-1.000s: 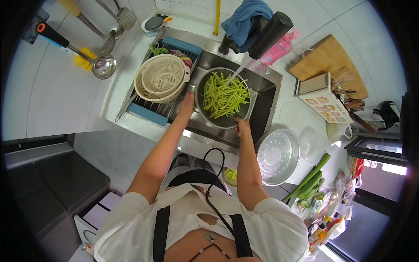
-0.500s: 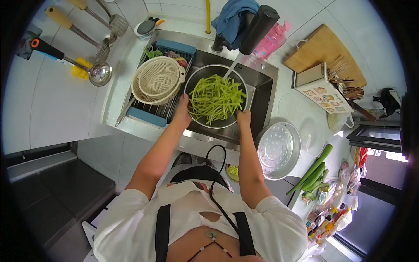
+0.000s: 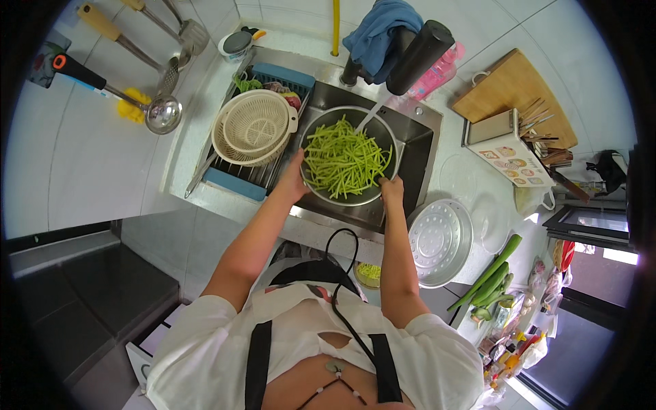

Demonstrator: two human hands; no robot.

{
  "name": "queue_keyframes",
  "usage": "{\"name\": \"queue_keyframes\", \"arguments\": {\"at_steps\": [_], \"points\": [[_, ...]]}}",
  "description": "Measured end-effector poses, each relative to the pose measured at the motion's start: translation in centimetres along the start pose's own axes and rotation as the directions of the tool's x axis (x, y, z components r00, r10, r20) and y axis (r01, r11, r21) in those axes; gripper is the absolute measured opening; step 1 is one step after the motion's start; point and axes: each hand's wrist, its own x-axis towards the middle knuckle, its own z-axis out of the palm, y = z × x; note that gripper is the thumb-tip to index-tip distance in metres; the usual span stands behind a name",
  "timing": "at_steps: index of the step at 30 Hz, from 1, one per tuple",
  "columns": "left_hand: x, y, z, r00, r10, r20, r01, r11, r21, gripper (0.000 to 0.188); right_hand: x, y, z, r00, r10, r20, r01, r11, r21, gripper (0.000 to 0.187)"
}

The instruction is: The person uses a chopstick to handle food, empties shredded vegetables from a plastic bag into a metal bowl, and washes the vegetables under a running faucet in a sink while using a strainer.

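Note:
A round metal basin (image 3: 315,192) full of cut green vegetable strips (image 3: 346,157) is held over the sink (image 3: 418,154). My left hand (image 3: 294,179) grips its rim at the lower left, and my right hand (image 3: 391,190) grips the rim at the lower right. Water runs from the black faucet (image 3: 418,58) down into the basin, at its upper right part. The fingers of both hands are partly hidden under or behind the rim.
Left of the basin, beige plastic colanders (image 3: 254,126) rest on a drying rack (image 3: 234,184). A perforated metal steamer tray (image 3: 441,242) stands on the counter at right, near green stalks (image 3: 490,277). Behind are a pink bottle (image 3: 437,72), a chopstick holder (image 3: 509,154) and a cutting board (image 3: 523,96).
The whole scene has shifted slightly right and down in view. The basin stays in both hands under the running water, and the green strips sit a little differently.

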Motion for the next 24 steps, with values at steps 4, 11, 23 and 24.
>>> {"name": "queue_keyframes", "arguments": {"at_steps": [4, 11, 23, 24], "points": [[0.1, -0.6, 0.8, 0.948, 0.245, -0.204, -0.174, 0.933, 0.314, 0.050, -1.5, 0.0, 0.8, 0.958, 0.273, 0.092, -0.287, 0.878, 0.384, 0.015], [-0.5, -1.4, 0.7, 0.940, 0.298, -0.163, -0.116, 0.733, 0.671, 0.043, -4.1, -1.4, 2.0, 0.919, 0.387, 0.072, -0.371, 0.788, 0.491, 0.015], [-0.3, -0.4, 1.6, 0.840, 0.543, 0.001, -0.368, 0.567, 0.737, 0.050, -6.5, -3.7, 3.5, 0.920, 0.365, 0.139, -0.380, 0.754, 0.535, 0.012], [-0.7, -1.5, 1.6, 0.839, 0.542, -0.056, -0.319, 0.571, 0.756, 0.050, -5.4, -2.7, 3.2, 0.936, 0.342, 0.081, -0.333, 0.789, 0.516, 0.012]]}}
